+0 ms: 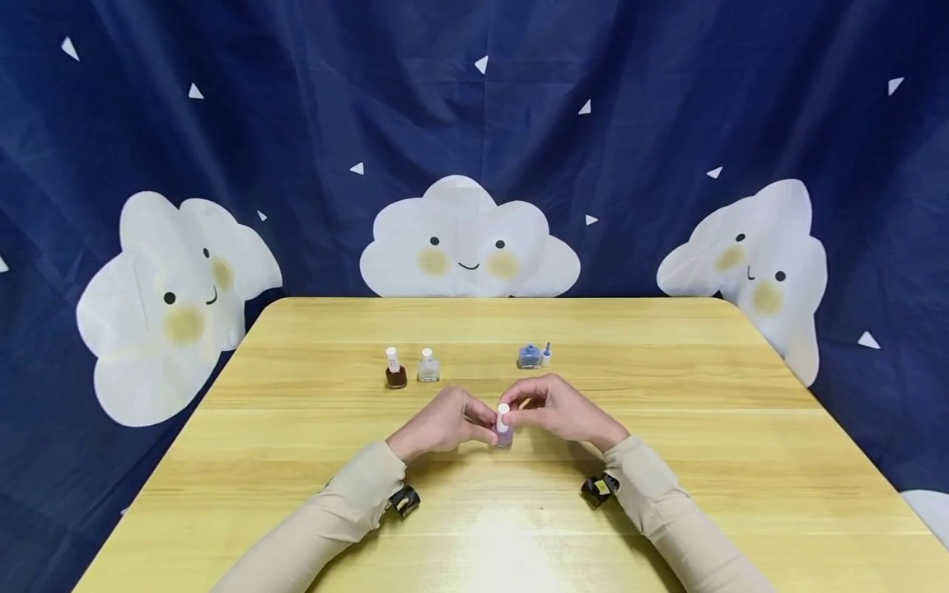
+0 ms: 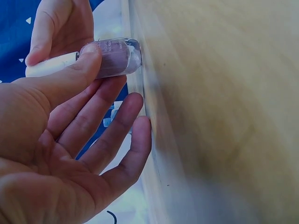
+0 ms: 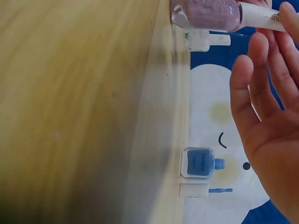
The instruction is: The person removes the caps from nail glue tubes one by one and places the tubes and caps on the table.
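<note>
A mauve nail polish bottle (image 1: 504,438) stands upright at the middle of the table, its base at or just above the wood. My left hand (image 1: 448,422) holds the glass body between thumb and fingers; in the left wrist view the thumb lies across the bottle (image 2: 114,58) and the lower fingers are loosely spread. From the other side, my right hand (image 1: 558,409) pinches the white cap (image 1: 503,409) with thumb and fingertips. The cap sits on the neck; whether it is screwed tight I cannot tell.
Farther back stands an uncapped blue polish bottle (image 1: 529,357), with its white brush cap (image 1: 546,358) beside it, brush pointing up. To the left are a dark polish bottle (image 1: 396,378) and a clear one (image 1: 428,370), both capped. A navy cloud-print curtain (image 1: 474,123) hangs behind the table (image 1: 630,486).
</note>
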A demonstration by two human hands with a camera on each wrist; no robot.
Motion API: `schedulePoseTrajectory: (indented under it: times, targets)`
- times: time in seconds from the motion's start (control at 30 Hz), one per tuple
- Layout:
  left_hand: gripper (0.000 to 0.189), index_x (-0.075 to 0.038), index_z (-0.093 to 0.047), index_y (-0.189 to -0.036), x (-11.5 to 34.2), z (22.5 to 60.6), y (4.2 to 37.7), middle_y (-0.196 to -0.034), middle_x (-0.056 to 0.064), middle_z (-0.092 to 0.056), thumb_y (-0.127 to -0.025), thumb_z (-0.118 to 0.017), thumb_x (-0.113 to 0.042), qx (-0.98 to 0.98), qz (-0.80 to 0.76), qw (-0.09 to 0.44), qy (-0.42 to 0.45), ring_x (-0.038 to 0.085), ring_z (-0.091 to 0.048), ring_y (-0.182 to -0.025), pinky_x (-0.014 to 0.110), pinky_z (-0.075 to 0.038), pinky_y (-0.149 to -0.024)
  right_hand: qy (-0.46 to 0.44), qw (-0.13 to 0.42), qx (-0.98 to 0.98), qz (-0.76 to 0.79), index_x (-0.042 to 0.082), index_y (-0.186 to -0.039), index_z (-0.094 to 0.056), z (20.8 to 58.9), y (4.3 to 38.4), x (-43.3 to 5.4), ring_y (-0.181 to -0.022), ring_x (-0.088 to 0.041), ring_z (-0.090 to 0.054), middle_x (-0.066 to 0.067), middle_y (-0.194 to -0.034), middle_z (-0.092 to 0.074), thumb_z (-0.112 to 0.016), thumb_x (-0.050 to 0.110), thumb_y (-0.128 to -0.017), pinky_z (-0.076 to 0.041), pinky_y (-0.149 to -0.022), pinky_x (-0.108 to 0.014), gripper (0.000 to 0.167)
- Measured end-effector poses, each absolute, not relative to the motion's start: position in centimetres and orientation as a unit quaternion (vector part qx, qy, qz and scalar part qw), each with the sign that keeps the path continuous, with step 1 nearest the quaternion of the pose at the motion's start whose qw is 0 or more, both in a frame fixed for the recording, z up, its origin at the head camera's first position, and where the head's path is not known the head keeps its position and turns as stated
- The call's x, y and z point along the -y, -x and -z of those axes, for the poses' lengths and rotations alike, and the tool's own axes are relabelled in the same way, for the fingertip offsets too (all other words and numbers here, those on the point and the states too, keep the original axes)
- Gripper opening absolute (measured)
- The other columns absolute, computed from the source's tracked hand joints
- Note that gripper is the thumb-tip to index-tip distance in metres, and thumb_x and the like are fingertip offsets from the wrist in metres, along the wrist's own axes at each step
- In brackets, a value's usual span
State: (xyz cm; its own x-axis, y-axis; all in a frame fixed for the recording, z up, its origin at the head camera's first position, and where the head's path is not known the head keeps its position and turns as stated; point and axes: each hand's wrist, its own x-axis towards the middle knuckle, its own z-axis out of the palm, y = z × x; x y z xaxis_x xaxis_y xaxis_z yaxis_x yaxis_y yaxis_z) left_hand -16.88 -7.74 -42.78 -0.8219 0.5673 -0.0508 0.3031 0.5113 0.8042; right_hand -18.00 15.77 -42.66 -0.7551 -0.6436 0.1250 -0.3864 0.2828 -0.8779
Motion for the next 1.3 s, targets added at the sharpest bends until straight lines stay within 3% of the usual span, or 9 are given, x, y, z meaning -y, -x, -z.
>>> schedulePoseTrajectory:
  times: [0.2, 0.5, 0.9, 1.13, 1.3]
  targets:
    - [0.021, -0.016, -0.081, -0.103, 7.82, 43.0, 16.91, -0.1, -0.001, -0.079, -0.082, -0.085, -0.016, -0.856, -0.423, 0.154, -0.253, 0.01, -0.071, -0.092, 0.032, -0.057, -0.09, 0.312, 0.145, -0.793, 0.503, 0.016, -0.1, -0.07, 42.68, 18.16, -15.67, -0.089, -0.019, -0.067, 0.0, -0.094, -0.073, -0.081, 0.024, -0.089, -0.052, -0.075, -0.028, 0.018]
    - [0.022, -0.015, -0.081, -0.104, 7.92, 42.92, 16.89, -0.1, -0.001, -0.08, -0.082, -0.085, -0.016, -0.856, -0.423, 0.154, -0.255, 0.01, -0.072, -0.092, 0.03, -0.057, -0.088, 0.292, 0.125, -0.817, 0.481, 0.017, -0.093, -0.074, 42.62, 18.11, -15.46, -0.078, -0.017, -0.063, 0.002, -0.089, -0.073, -0.083, 0.025, -0.088, -0.046, -0.063, -0.023, 0.013]
    - [0.022, -0.016, -0.081, -0.104, 7.81, 42.91, 16.9, -0.101, 0.0, -0.079, -0.082, -0.084, -0.015, -0.856, -0.422, 0.157, -0.254, 0.01, -0.072, -0.092, 0.033, -0.057, -0.091, 0.327, 0.134, -0.812, 0.464, 0.024, -0.099, -0.076, 42.37, 18.09, -15.67, -0.086, -0.016, -0.066, 0.006, -0.095, -0.074, -0.079, 0.028, -0.092, -0.053, -0.069, -0.027, 0.009]
    - [0.021, -0.015, -0.081, -0.105, 7.69, 42.87, 16.88, -0.099, -0.001, -0.08, -0.083, -0.084, -0.014, -0.853, -0.424, 0.161, -0.258, 0.01, -0.071, -0.091, 0.029, -0.057, -0.088, 0.334, 0.147, -0.802, 0.473, 0.018, -0.101, -0.073, 42.37, 18.16, -15.77, -0.087, -0.017, -0.066, 0.003, -0.093, -0.073, -0.08, 0.025, -0.09, -0.057, -0.081, -0.037, 0.015]
    - [0.022, -0.015, -0.081, -0.106, 7.59, 42.79, 16.82, -0.1, -0.002, -0.08, -0.084, -0.084, -0.014, -0.851, -0.425, 0.167, -0.26, 0.008, -0.07, -0.09, 0.028, -0.057, -0.087, 0.316, 0.139, -0.812, 0.471, 0.022, -0.095, -0.072, 42.38, 18.0, -15.71, -0.085, -0.018, -0.066, 0.005, -0.089, -0.073, -0.083, 0.027, -0.088, -0.053, -0.074, -0.031, 0.014]
